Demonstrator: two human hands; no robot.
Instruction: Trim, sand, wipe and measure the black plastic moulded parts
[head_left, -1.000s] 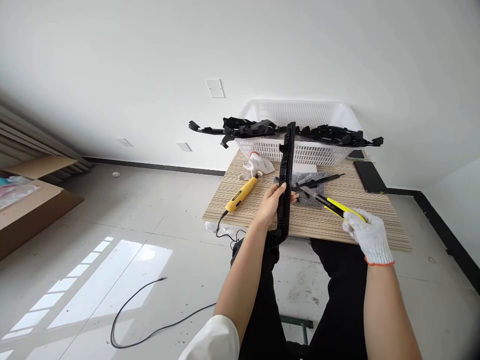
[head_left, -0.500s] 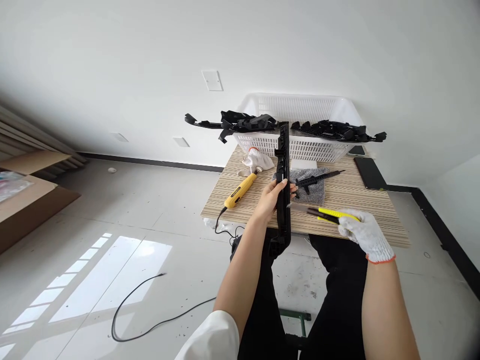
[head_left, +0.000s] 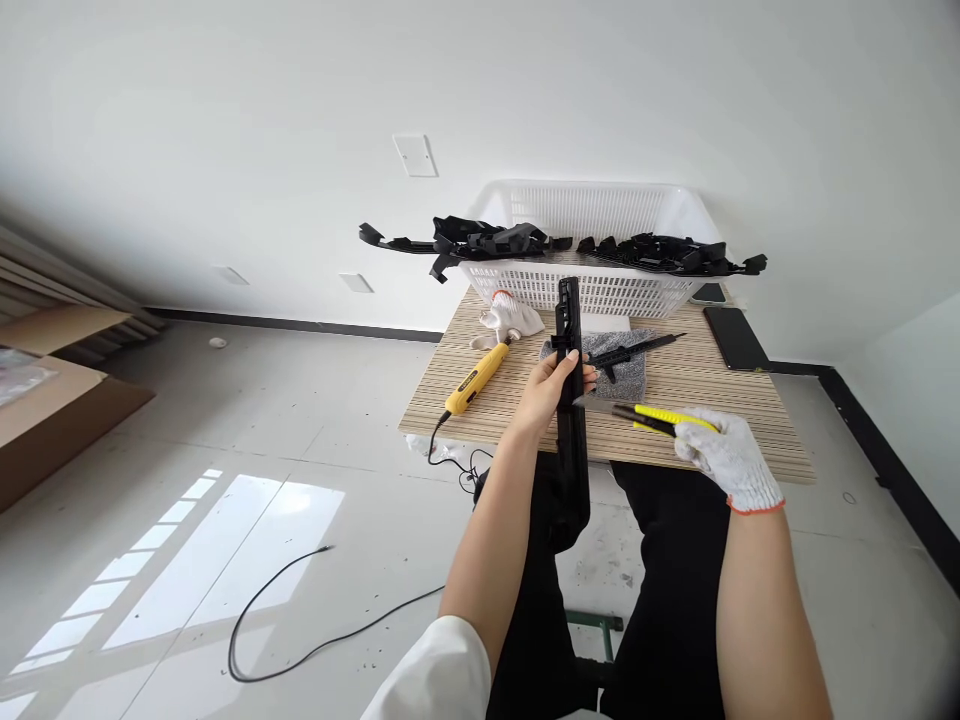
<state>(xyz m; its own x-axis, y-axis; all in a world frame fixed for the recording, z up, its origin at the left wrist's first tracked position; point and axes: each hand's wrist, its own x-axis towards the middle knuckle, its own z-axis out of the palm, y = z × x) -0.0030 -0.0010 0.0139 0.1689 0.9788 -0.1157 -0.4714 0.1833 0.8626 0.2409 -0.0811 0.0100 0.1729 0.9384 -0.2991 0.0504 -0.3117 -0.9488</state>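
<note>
My bare left hand (head_left: 551,387) is wrapped round a long black plastic part (head_left: 574,455), holding it upright in front of the table's near edge. In my gloved right hand (head_left: 724,455) is a yellow and black utility knife (head_left: 660,418). Its blade points left, with the tip at the black part's right side, just below my left fingers; whether it touches, I cannot tell. Behind my left hand a slim black toy-like rifle piece (head_left: 628,354) lies on a grey cloth (head_left: 619,385).
A white plastic basket (head_left: 600,295) stands at the table's back, black plastic parts (head_left: 660,255) lying across its top. On the striped table (head_left: 750,435) lie a yellow corded tool (head_left: 478,380), a white glove (head_left: 512,315) and a black phone (head_left: 735,338). A black cable (head_left: 236,640) curves over the floor.
The black part's top has dropped and tilted toward me, away from the basket, and its lower end now hangs lower. The knife stays close to it in my right hand.
</note>
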